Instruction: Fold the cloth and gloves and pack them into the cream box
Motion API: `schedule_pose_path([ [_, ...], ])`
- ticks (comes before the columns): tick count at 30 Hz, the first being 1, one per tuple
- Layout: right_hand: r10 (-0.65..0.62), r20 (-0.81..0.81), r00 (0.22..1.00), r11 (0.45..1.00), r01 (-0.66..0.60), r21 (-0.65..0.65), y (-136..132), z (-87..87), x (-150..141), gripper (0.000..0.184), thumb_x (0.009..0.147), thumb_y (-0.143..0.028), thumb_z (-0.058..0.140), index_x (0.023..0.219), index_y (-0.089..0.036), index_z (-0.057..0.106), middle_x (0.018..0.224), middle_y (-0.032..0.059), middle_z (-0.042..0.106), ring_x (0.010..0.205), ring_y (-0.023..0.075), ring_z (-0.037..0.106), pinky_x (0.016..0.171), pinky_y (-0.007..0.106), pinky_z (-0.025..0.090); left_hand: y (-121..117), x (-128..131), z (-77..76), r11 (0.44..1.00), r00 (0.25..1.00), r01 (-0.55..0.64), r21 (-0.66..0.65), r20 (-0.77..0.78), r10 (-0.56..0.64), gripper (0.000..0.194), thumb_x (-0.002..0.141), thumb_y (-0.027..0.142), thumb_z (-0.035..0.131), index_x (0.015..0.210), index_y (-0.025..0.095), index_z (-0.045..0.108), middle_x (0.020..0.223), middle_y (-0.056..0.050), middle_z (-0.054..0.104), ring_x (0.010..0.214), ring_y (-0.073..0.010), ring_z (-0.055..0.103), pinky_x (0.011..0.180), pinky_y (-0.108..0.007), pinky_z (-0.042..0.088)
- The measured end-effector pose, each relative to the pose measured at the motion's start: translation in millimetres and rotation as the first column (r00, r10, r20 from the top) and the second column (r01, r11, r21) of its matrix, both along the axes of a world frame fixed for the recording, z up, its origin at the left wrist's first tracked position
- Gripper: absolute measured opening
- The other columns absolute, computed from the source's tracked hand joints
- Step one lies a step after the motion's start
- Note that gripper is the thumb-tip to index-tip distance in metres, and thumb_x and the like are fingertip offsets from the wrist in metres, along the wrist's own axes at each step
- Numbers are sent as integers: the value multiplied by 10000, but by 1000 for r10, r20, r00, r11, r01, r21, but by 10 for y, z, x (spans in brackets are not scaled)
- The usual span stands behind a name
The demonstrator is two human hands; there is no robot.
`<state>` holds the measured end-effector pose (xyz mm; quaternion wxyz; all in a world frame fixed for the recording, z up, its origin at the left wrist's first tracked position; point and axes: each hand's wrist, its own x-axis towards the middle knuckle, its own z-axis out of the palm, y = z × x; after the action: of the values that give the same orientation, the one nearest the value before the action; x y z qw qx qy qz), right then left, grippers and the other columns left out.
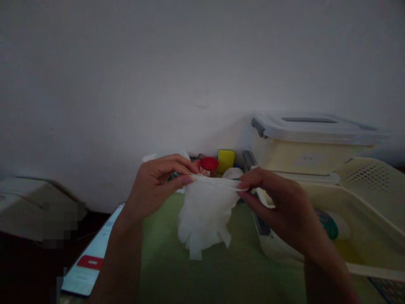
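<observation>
A thin white glove (204, 215) hangs fingers-down over a green surface (202, 274). My left hand (158, 185) pinches one side of its cuff and my right hand (278, 202) pinches the other, so the opening is stretched flat between them. Both hands are closed on the cuff edge. Just behind the glove stand a small jar with a red lid (209, 166) and a yellow object (225, 160).
A phone with a lit screen (91, 257) lies at the left of the green surface. Stacked cream plastic boxes with a grey-handled lid (313, 143) stand at the right against the white wall. A cream perforated basket (363, 211) sits in front of them.
</observation>
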<state>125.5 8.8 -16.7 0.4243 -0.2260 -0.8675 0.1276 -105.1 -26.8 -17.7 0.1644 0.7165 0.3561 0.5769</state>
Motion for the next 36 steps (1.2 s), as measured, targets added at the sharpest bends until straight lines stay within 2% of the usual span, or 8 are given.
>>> schedule_pose_path([
  [7,-6,22,1000,999,5,44,-17,10,-16,118,790,-140,628,765,-197,527,729,-1,593,648,122,568,599,222,452,-26,7,14,1000,998,28,-4,-48,-28,72,745,136,679,713,196,701,785,-26,698,694,-109,627,611,-188,487],
  [16,51,123,991,998,-55,32,-15,10,-36,87,841,-103,555,847,-187,577,810,31,592,737,138,565,653,237,457,-16,40,10,999,996,38,-7,-81,-39,73,756,157,674,722,215,701,793,-31,707,703,-124,636,598,-209,491],
  [22,-6,78,997,998,1,64,-1,-11,-76,76,834,-106,581,811,-178,572,782,24,584,719,134,559,652,234,451,-37,38,7,999,993,41,-10,-112,-42,69,765,156,670,751,217,699,825,-28,709,731,-125,637,628,-209,493],
  [28,7,19,1000,995,-9,96,1,-13,-65,97,861,-135,544,786,-196,532,737,15,577,677,134,552,619,232,446,-42,33,18,999,997,45,-15,-65,-46,67,770,155,658,718,186,686,778,-39,698,702,-124,631,628,-207,494],
  [32,-3,8,1000,996,2,89,-15,15,-66,126,866,-160,521,748,-204,511,691,9,569,636,134,546,578,235,439,-29,58,1,996,997,73,-42,-17,-74,82,775,201,661,696,177,665,786,-53,694,700,-132,628,624,-221,500],
  [36,-14,4,1000,997,14,78,-24,46,-72,120,855,-149,522,747,-201,518,683,6,568,622,131,543,565,230,426,-12,76,-17,994,993,91,-61,-63,-95,112,720,264,724,670,184,664,801,-47,687,730,-143,629,673,-247,503],
])
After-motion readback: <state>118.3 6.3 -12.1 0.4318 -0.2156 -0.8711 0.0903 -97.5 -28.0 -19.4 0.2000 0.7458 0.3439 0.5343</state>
